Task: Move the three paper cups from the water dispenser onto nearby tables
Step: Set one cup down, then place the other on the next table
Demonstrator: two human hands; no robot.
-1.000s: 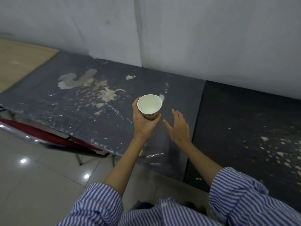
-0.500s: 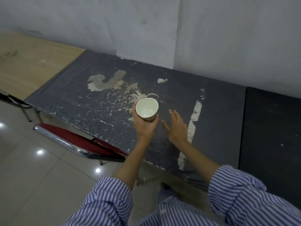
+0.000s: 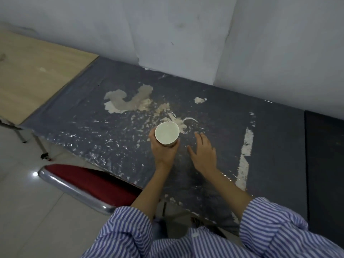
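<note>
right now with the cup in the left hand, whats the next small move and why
Probably lower the paper cup straight down and let go: the left hand holds it upright over the worn dark table, with bare surface beneath and the right hand open beside it.

Dark bench: matt coating, peeling and flaking to pale patches. Bench at 10 o'clock: light wood grain. Paper cup: matt white interior. Chair: red cloth seat, glossy chromed metal frame. Floor: glossy tile.
</note>
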